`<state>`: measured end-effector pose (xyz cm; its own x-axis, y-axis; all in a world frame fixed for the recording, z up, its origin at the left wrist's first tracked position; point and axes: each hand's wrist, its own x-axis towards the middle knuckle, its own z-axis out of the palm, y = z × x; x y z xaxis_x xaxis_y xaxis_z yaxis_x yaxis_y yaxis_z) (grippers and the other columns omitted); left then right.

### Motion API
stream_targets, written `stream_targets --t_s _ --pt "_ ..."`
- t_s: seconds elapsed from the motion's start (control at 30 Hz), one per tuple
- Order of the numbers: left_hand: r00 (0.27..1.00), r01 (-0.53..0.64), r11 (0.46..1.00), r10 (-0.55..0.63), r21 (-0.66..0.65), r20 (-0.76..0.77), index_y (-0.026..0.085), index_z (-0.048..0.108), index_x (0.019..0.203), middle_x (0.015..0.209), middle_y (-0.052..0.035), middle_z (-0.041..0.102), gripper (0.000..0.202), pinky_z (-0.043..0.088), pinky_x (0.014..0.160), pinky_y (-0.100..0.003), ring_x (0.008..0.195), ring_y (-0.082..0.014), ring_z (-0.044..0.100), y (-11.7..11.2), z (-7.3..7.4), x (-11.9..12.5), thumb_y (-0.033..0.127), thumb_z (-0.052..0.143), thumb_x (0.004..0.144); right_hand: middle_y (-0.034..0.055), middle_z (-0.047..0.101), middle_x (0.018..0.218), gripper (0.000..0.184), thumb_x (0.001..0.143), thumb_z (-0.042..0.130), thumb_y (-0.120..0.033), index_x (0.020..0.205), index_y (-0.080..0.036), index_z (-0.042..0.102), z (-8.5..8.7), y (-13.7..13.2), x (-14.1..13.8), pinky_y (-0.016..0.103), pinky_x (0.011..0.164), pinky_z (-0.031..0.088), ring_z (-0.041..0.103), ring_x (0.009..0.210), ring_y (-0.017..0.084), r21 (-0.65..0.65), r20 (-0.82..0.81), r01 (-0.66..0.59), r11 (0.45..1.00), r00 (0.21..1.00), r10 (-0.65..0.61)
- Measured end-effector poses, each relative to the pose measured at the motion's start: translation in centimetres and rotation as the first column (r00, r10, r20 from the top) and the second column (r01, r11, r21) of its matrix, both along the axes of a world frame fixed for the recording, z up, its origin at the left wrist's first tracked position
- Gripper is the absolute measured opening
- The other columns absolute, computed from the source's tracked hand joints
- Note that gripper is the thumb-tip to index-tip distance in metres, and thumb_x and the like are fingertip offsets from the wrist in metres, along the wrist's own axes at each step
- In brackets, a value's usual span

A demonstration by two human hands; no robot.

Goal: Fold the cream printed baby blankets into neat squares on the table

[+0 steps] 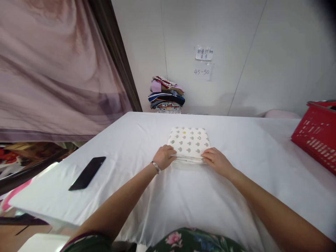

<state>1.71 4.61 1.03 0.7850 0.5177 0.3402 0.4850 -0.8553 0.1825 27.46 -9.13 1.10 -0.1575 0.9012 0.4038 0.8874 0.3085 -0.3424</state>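
A folded white cloth [189, 141] with a grey printed pattern lies flat on the white-covered table [168, 203], its layers showing along the near edge. My left hand [166, 156] grips the near left corner, fingers curled over the edge; a silver bracelet circles that wrist. At the near right corner, my right hand [215, 160] pinches the cloth between thumb and fingers. Parts of the fingertips are hidden against the fabric.
A dark phone [88, 173] lies on the table at left. Past the far edge rises a stack of folded fabrics [167, 95]. A red plastic basket [316, 131] stands at right. Pink curtains [57, 70] hang at left, and paper signs [204, 54] are on the wall.
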Motion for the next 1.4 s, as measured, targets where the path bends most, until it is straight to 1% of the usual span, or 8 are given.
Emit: stream_targets --t_s 0.2,0.37,0.47,0.7,0.8,0.93,1.07,1.4 --pt "1.000 -0.019 1.000 0.020 0.008 -0.014 0.023 0.065 0.091 0.093 -0.0042 0.061 0.019 0.040 0.077 -0.034 0.089 -0.0184 0.051 -0.5 0.0 1.0 0.027 0.049 0.083 0.0055 0.060 0.088 0.023 0.087 0.042 -0.025 0.086 -0.023 0.065 0.1 0.6 -1.3 0.036 0.075 0.042 0.051 0.086 0.020 0.020 0.075 0.010 1.000 0.997 -0.011" --pt "0.998 -0.051 0.994 0.054 -0.093 0.027 0.023 0.067 0.087 0.090 -0.0026 0.062 0.024 0.040 0.078 -0.032 0.086 -0.0164 0.053 -0.6 -0.1 1.2 0.030 0.043 0.086 0.0044 0.059 0.086 0.026 0.088 0.037 -0.023 0.084 -0.021 0.063 -0.1 1.0 -1.8 0.035 0.075 0.042 0.050 0.083 0.018 0.011 -0.029 0.052 0.999 0.998 -0.052" --pt "0.998 -0.052 0.994 0.054 -0.093 0.021 0.025 0.067 0.089 0.090 -0.0028 0.062 0.022 0.039 0.079 -0.033 0.088 -0.0172 0.053 -0.6 -0.2 1.4 0.030 0.046 0.085 0.0054 0.059 0.086 0.028 0.089 0.034 -0.022 0.085 -0.020 0.061 -0.3 1.1 -2.0 0.035 0.075 0.042 0.050 0.082 0.018 0.043 -0.052 0.088 0.995 0.995 -0.086" --pt "0.995 -0.066 0.981 0.079 -0.183 0.068 0.022 0.066 0.076 0.085 -0.0020 0.062 0.018 0.039 0.079 -0.032 0.084 -0.0161 0.054 -0.6 0.1 1.9 0.023 0.048 0.081 0.0076 0.058 0.088 0.027 0.090 0.033 -0.020 0.089 -0.018 0.059 -1.2 1.0 -2.2 0.033 0.073 0.041 0.050 0.081 0.019 0.113 0.050 0.086 0.990 0.994 -0.093" --pt "0.993 -0.037 0.990 0.052 -0.139 0.104 0.020 0.064 0.077 0.085 -0.0024 0.061 0.019 0.039 0.078 -0.031 0.083 -0.0155 0.053 -0.9 0.1 1.8 0.021 0.045 0.083 0.0083 0.058 0.094 0.026 0.090 0.034 -0.020 0.092 -0.018 0.060 -1.5 0.8 -2.1 0.034 0.075 0.040 0.049 0.085 0.020 0.167 0.080 0.109 0.980 0.989 -0.123" --pt "0.997 0.012 0.997 -0.007 -0.076 0.072 0.020 0.062 0.081 0.087 -0.0032 0.060 0.019 0.038 0.078 -0.033 0.084 -0.0163 0.052 -1.2 -0.5 1.4 0.025 0.044 0.085 0.0081 0.059 0.093 0.028 0.089 0.034 -0.017 0.092 -0.020 0.062 -1.8 0.6 -2.2 0.034 0.073 0.040 0.050 0.084 0.020 0.111 0.146 0.085 0.990 0.984 -0.101" --pt "0.998 0.037 0.997 -0.033 -0.067 0.048 0.022 0.063 0.089 0.091 -0.0040 0.061 0.018 0.038 0.078 -0.034 0.087 -0.0180 0.052 -0.8 -0.9 1.2 0.031 0.049 0.083 0.0081 0.060 0.094 0.027 0.088 0.036 -0.019 0.093 -0.020 0.062 -1.8 0.5 -2.3 0.036 0.074 0.040 0.050 0.086 0.021 0.077 0.138 0.088 0.993 0.986 -0.098" --pt "0.991 -0.045 0.988 0.063 -0.147 0.117 0.020 0.061 0.078 0.082 -0.0027 0.060 0.023 0.037 0.075 -0.031 0.081 -0.0153 0.053 -0.8 -0.8 2.0 0.026 0.040 0.087 0.0065 0.060 0.093 0.025 0.088 0.037 -0.024 0.092 -0.022 0.061 -0.6 0.5 -2.1 0.035 0.073 0.042 0.052 0.087 0.020 -0.035 0.127 0.056 0.998 0.991 -0.052"
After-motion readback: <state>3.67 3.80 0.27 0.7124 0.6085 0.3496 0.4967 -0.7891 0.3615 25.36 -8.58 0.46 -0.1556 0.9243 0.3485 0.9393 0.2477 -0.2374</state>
